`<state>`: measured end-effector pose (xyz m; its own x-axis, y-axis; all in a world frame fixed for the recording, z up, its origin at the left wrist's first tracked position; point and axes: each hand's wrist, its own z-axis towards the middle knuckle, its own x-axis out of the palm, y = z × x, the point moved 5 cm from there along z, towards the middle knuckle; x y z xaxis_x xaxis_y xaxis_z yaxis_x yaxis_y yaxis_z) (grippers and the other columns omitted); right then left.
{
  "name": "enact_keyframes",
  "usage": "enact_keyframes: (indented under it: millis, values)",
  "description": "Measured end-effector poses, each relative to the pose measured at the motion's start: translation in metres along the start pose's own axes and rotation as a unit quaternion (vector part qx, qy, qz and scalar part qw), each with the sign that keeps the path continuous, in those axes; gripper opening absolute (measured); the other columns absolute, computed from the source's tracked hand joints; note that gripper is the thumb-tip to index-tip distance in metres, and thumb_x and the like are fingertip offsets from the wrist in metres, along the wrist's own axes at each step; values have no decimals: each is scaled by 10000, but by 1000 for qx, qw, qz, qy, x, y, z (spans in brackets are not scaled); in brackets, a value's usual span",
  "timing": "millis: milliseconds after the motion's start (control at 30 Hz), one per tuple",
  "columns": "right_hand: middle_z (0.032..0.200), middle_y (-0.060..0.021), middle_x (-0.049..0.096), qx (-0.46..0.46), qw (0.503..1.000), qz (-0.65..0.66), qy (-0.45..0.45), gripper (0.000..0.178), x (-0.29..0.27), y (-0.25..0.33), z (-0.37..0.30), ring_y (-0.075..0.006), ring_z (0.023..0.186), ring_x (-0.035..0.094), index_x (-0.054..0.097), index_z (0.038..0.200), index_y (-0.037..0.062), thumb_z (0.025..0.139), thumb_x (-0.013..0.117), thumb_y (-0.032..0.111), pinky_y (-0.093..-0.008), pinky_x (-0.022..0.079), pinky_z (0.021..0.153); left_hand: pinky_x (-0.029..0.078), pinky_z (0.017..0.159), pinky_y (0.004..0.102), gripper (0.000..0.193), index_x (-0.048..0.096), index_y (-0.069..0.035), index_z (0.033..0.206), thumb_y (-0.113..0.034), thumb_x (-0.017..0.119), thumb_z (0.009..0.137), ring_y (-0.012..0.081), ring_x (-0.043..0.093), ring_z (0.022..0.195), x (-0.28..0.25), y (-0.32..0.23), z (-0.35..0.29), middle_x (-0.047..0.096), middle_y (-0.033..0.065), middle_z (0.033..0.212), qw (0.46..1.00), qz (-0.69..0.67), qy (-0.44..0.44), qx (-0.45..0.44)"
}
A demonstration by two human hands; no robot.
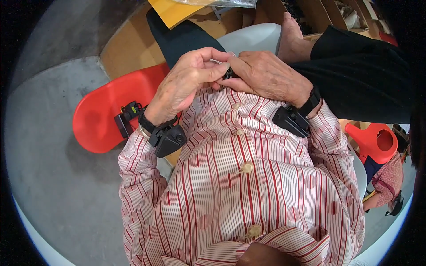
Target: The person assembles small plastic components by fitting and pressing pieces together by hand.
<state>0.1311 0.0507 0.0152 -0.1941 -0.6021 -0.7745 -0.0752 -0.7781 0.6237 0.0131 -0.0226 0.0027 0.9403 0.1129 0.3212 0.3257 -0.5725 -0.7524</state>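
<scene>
Both my hands meet in front of my striped shirt (239, 133), just above my lap. Between them sits a small black piece (228, 74) with a bumpy, glinting surface; most of it is hidden by the fingers, so its kind does not show. My left hand (184, 80) pinches it from the left, thumb and forefinger closed at its upper side. From the right, my right hand (270, 77) is closed round it, thumb and fingertips touching the left fingertips. A bit of something clear (231, 53) shows by the left forefinger tip.
A red chair (100, 108) stands on the grey floor to the left. A yellow board (175, 12) and cardboard boxes (317, 15) are at the far side. Near my bent leg (355, 73) is a bare foot (293, 40). Another person (390, 181) is beside a red stool (375, 141) at right.
</scene>
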Motion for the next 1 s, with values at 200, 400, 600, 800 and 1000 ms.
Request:
enact_keyframes:
  millis: [200, 400, 600, 800, 1000]
  values:
    - [671, -179, 581, -11, 1000, -1, -21, 425, -4, -3, 1, -347, 636, 596, 542, 912, -17, 869, 543, 406, -429, 465, 558, 431, 680, 211, 356, 529, 41, 1129, -183, 611, 865, 73, 508, 746, 5, -5, 3, 552, 13, 874, 1000, -9, -15, 12]
    - [646, -156, 564, -24, 998, -33, -40, 408, -6, -5, 4, -331, 600, 582, 534, 935, 3, 867, 542, 405, -414, 451, 519, 426, 681, 208, 325, 532, 30, 1136, -172, 573, 885, 71, 508, 744, 3, -9, 2, 564, 16, 888, 999, -23, -15, 44]
    - [596, -122, 515, -72, 991, -28, -107, 365, -10, -1, 6, -288, 540, 542, 536, 852, 27, 848, 560, 391, -383, 427, 478, 432, 719, 198, 378, 488, 26, 1216, -161, 560, 896, 57, 511, 767, 2, -13, -3, 580, 12, 946, 997, -43, 12, 69]
    - [570, -108, 494, -100, 984, 35, -145, 371, -15, 0, 10, -277, 517, 527, 536, 789, 31, 810, 602, 395, -374, 414, 468, 420, 771, 205, 727, 417, 13, 1314, -202, 774, 718, 78, 497, 842, 1, -25, -16, 546, 18, 1029, 966, 102, 87, 221]
    - [594, -119, 515, -111, 980, 102, -128, 359, -14, 4, 19, -272, 532, 546, 545, 810, 19, 790, 644, 363, -368, 425, 480, 427, 728, 229, 777, 483, -4, 1265, -358, 781, 641, 89, 486, 842, -3, -32, -16, 548, 10, 1020, 925, 287, 12, 251]
